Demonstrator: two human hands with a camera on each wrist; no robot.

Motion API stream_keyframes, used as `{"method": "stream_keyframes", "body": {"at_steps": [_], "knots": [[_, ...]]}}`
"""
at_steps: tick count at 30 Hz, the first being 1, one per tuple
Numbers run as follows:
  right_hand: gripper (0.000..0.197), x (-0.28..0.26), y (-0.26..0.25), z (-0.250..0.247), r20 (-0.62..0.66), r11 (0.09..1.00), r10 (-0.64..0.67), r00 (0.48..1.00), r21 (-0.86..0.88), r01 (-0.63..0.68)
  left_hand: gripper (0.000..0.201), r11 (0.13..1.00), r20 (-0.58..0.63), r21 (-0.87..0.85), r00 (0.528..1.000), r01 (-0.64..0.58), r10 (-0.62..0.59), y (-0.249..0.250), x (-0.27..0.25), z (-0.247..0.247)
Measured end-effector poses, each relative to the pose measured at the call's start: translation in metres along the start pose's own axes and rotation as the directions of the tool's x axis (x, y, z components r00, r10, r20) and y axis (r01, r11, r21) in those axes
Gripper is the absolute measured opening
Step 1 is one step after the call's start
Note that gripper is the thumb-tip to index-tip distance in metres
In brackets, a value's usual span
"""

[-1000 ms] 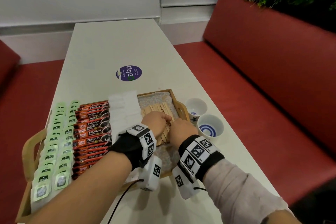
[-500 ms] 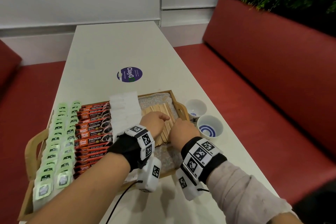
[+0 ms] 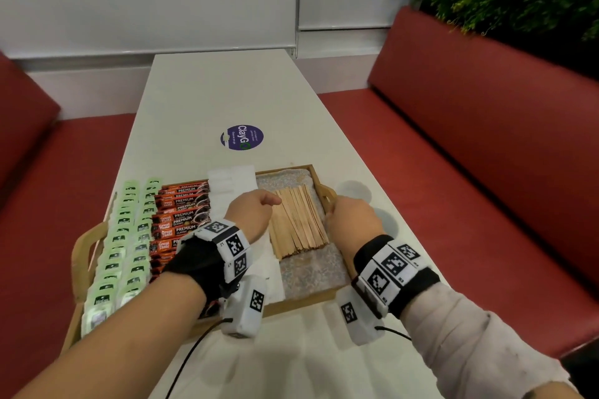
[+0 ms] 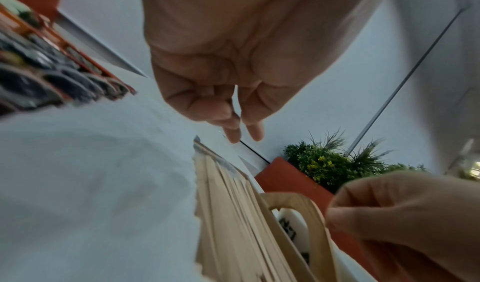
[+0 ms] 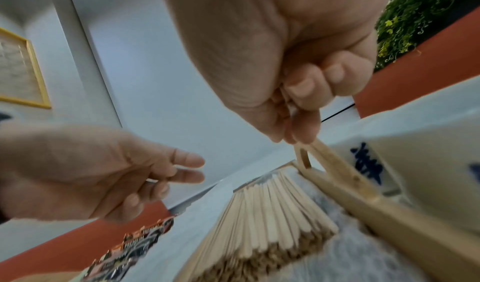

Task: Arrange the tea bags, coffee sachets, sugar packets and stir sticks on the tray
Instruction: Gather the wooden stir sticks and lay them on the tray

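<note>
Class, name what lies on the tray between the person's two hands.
The fanned bundle of wooden stir sticks lies between the left hand and right hand, plainest in the head view.

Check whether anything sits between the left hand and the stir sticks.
Nothing visible does. The left hand hovers, empty, just beside the left edge of the stir sticks, above the sugar packets, with an open gap to the pile. The right hand is on the far side, gripping the tray handle.
</note>
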State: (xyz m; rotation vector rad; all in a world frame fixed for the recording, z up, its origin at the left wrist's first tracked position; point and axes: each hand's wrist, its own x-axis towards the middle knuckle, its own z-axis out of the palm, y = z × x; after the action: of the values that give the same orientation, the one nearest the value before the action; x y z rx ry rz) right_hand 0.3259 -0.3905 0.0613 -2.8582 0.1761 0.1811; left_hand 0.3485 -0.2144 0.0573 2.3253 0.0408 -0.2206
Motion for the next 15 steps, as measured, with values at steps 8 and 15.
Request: {"method": "stream_keyframes", "body": {"at_steps": [8, 15], "knots": [[0.027, -0.003, 0.011, -0.025, -0.117, 0.983, 0.030, 0.993, 0.182, -0.008, 0.032, 0.997, -0.210, -0.024, 0.975, 0.072, -0.075, -0.039, -0.027, -0.071], [0.037, 0.006, 0.006, -0.024, -0.005, 0.981, 0.066, 0.998, 0.182, -0.064, 0.031, 0.970, -0.401, -0.069, 0.884, 0.234, -0.242, -0.091, -0.063, -0.137]]}}
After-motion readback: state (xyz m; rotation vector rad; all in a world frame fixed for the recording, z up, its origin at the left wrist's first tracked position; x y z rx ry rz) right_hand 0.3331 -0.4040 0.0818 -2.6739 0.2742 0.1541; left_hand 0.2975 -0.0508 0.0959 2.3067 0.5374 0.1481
